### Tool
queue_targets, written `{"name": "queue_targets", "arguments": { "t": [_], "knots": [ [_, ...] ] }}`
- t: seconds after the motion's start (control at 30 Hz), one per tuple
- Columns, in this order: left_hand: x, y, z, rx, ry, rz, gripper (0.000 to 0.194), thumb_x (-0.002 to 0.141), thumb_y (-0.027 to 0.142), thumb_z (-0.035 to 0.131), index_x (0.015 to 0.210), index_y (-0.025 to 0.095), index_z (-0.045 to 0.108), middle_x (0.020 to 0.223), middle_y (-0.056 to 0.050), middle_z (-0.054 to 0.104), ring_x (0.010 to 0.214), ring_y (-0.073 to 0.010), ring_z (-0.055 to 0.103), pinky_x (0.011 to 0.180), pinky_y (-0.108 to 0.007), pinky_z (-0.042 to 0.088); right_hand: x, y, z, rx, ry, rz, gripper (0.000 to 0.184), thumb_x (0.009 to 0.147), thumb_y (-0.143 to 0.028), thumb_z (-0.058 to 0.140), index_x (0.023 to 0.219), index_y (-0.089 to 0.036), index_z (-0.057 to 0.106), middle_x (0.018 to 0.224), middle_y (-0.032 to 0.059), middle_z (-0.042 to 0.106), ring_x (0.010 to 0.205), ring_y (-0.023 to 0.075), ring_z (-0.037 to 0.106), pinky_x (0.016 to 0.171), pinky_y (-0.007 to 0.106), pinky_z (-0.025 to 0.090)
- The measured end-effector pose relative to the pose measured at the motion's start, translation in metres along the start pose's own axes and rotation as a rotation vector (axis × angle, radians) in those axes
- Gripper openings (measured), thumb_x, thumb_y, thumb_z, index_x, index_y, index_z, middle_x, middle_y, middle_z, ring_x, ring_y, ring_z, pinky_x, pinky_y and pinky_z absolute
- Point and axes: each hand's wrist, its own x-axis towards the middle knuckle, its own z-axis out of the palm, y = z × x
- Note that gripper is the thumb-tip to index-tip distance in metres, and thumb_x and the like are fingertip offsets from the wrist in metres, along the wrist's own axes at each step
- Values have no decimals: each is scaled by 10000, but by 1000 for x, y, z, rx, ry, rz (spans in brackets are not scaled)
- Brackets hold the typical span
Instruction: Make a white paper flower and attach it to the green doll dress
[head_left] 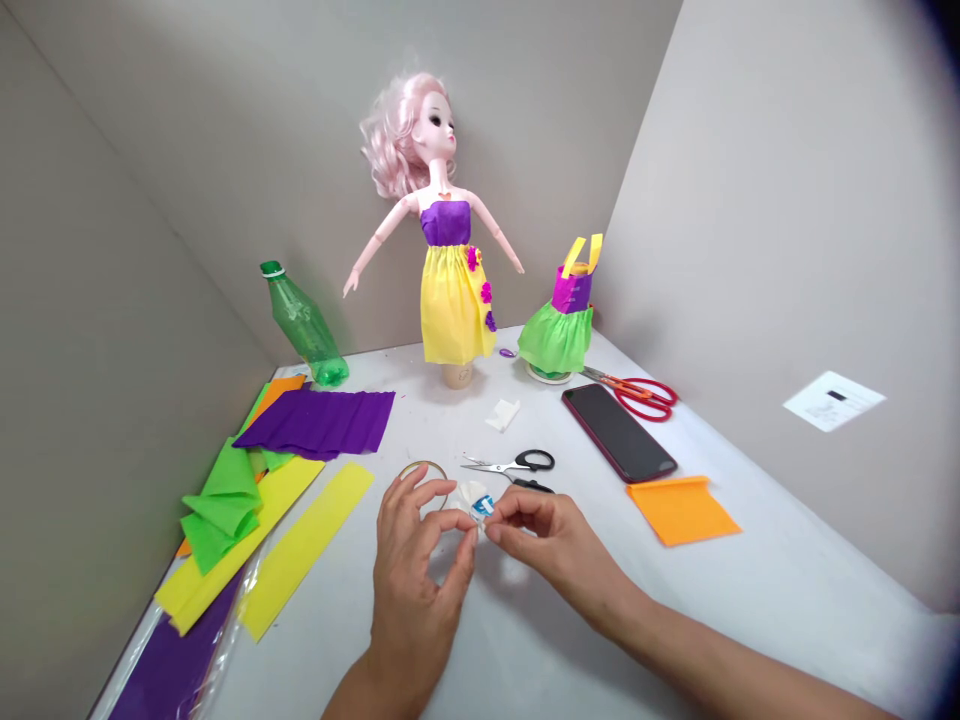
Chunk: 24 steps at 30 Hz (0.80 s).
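My left hand [416, 570] and my right hand [547, 540] meet in front of me, their fingertips pinching a small white crumpled scrap with a blue patch [480, 505]. A thin ring, perhaps a tape roll [425, 474], lies just behind my left fingers. Black-handled scissors [514, 465] rest beyond the scrap, close to my right hand. Farther back stands a pink-haired doll [446, 260] in a purple and yellow paper dress, with magenta paper flowers on the skirt. It is out of reach of my fingertips.
On the white table [720, 610] are a smartphone [616, 432], red-handled scissors [637, 395], orange paper [681, 510], a small green-skirted paper dress [559, 320] and a green plastic bottle [306, 325]. Purple crepe paper [315, 422], yellow strips [306, 550] and green crepe paper [223, 510] lie at left. Grey walls rise behind.
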Motion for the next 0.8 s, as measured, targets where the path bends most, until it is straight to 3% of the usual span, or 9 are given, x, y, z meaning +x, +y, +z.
{"name": "queue_targets", "arguments": {
  "t": [0.2, 0.5, 0.8],
  "knots": [
    [1, 0, -1, 38, 8, 37, 140, 864, 108, 593, 896, 244, 592, 1136, -63, 570, 1316, -275, 385, 1080, -568, 317, -1, 0, 0, -65, 17, -66, 122, 793, -271, 635, 717, -184, 675, 733, -7, 586, 728, 151, 529, 702, 270, 398],
    [-1, 0, 0, 12, -9, 0, 140, 863, 103, 563, 874, 241, 590, 1141, -63, 579, 1313, -285, 400, 1052, -566, 359, -2, -1, 1, -80, 14, -72, 127, 790, -273, 638, 705, -186, 673, 725, -9, 581, 718, 150, 526, 703, 273, 403],
    [-1, 2, 0, -36, -33, -86, 108, 861, 138, 553, 842, 239, 584, 1166, -64, 597, 1314, -282, 419, 1041, -552, 397, 2, 6, -1, 125, -43, 64, 159, 761, -326, 701, 736, -173, 671, 654, -31, 541, 620, 113, 442, 592, 242, 331]
  ]
}}
